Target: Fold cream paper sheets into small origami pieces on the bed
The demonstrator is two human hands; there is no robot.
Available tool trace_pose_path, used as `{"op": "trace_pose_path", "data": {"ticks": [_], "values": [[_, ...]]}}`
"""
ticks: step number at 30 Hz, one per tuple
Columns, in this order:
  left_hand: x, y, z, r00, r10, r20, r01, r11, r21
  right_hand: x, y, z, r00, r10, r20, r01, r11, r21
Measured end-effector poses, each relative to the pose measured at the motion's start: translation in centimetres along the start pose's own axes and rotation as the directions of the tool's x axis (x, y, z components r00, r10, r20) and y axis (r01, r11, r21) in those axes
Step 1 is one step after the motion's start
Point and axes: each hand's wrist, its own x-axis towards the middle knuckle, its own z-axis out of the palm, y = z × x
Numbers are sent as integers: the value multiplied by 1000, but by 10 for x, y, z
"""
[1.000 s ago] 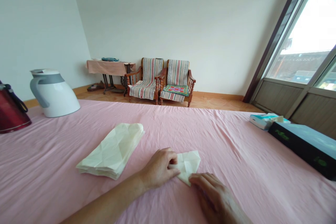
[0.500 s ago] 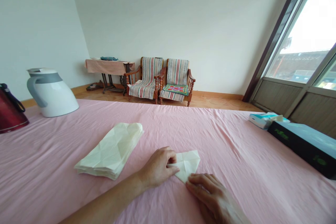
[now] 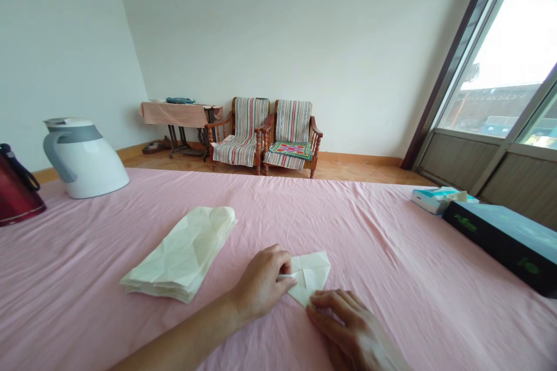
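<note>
A small folded piece of cream paper [image 3: 314,273] lies on the pink cloth [image 3: 383,255] near the front edge. My left hand [image 3: 261,285] pinches its left corner, fingers curled together. My right hand [image 3: 350,330] presses its fingertips on the paper's near corner, fingers bent and close together. A stack of creased cream paper sheets [image 3: 183,255] lies to the left of my hands, untouched.
A white jug [image 3: 82,156] and a dark red kettle [image 3: 15,188] stand at the far left. A dark box [image 3: 509,243] and a small teal-and-white box [image 3: 435,198] sit at the right edge. Two striped wooden chairs [image 3: 270,136] and a side table [image 3: 178,113] stand against the far wall.
My right hand has slid slightly left along the paper's near corner. My left hand keeps its pinch in the same place. The view has dipped a little.
</note>
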Motion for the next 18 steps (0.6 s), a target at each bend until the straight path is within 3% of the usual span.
{"op": "trace_pose_path", "data": {"ticks": [5,10,12,15,18], "values": [[-3,1,2,999,16,-39,-15,1000,20,6,-3,-9,998,-34,47,34,999,4],[-7,5,3,995,57,-87,-53,997,47,0,1,1,999,-20,-35,20,1000,9],[-10,7,3,984,161,-82,-151,982,115,0,1,2,999,-11,-40,13,999,43],[-14,9,4,932,362,21,-359,914,188,4,-1,-5,1000,14,14,-15,994,107],[-18,8,3,899,430,85,-438,884,162,8,-4,-12,996,83,44,-89,986,139]]}}
